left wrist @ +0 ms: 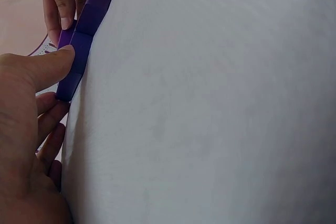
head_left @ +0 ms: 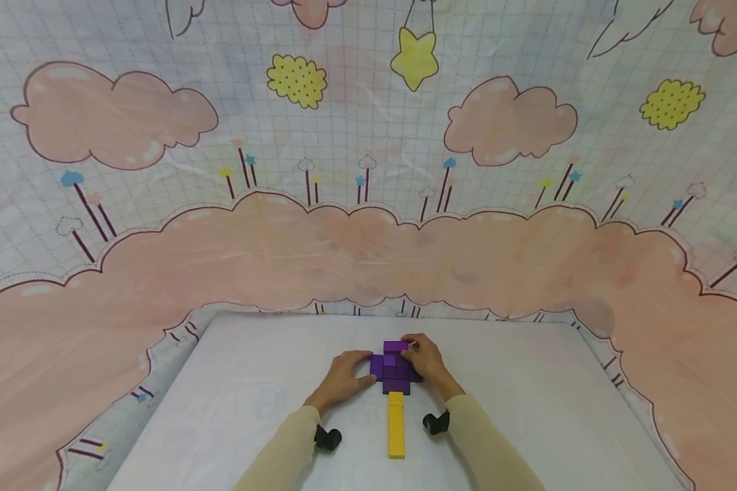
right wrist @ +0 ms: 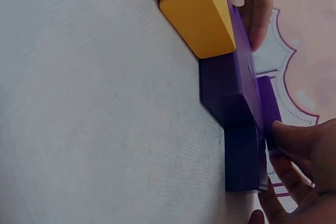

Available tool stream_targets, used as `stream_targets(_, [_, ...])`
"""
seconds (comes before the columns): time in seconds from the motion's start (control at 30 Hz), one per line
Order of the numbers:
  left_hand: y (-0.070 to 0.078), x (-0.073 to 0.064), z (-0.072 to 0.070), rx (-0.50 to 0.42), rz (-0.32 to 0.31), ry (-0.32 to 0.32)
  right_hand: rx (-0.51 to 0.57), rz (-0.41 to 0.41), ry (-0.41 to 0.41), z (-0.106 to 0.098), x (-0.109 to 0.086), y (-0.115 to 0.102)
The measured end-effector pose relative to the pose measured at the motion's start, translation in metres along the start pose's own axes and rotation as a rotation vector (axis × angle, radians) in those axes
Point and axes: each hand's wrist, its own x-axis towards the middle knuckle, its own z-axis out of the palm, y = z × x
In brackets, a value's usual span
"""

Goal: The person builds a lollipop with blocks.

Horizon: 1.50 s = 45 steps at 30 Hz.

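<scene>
Several purple blocks sit together in a cluster on the white table, with a column of yellow blocks running from it toward the person. My left hand grips the leftmost purple block, thumb at its near end and fingers at the far end. On the other side, my right hand pinches a purple block at the far end of the cluster. The right wrist view shows this purple block standing higher than its neighbours, with the thumb against it.
The white tabletop extends around the blocks. Behind it hangs a cloth printed with clouds and stars. Dark wrist devices are worn at both sleeve cuffs.
</scene>
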Motion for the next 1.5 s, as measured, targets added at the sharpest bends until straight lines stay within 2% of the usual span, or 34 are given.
stream_targets(0.63, [0.0023, -0.0023, 0.0008, -0.011, -0.016, 0.001, -0.11, 0.015, 0.01, 0.0061, 0.0001, 0.0])
stream_targets(1.3, [0.0025, -0.0041, 0.0026, -0.006, -0.028, -0.001, -0.121, -0.016, -0.007, 0.004, 0.0002, 0.0017])
stream_targets(1.5, [0.0027, -0.0035, 0.0039, 0.01, -0.009, 0.013, -0.126, -0.019, -0.006, 0.0032, 0.0005, 0.0017])
